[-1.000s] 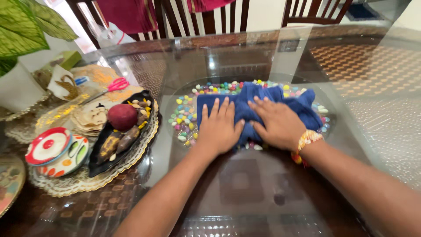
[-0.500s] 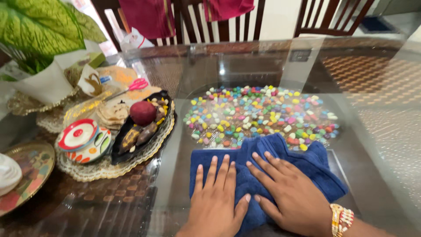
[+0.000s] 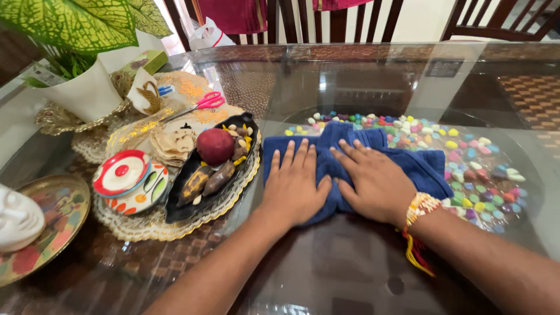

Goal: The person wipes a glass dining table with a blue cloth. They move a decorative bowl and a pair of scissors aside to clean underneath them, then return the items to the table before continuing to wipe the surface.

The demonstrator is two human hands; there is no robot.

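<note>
Home dining room: glass table [image 3: 361, 76], chairs [image 3: 326, 20]

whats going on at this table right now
A person presses both hands flat on a blue cloth spread on the glass tabletop. The left hand and right hand lie side by side, fingers spread, nothing gripped. Coloured pebbles show around the cloth. To the left sits a black tray with a red fruit, beside a potted plant.

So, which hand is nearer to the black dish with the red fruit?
Left. The left hand lies flat on the blue cloth, just right of the black dish. The right hand presses the same cloth beyond the left hand, farther from the dish.
</note>
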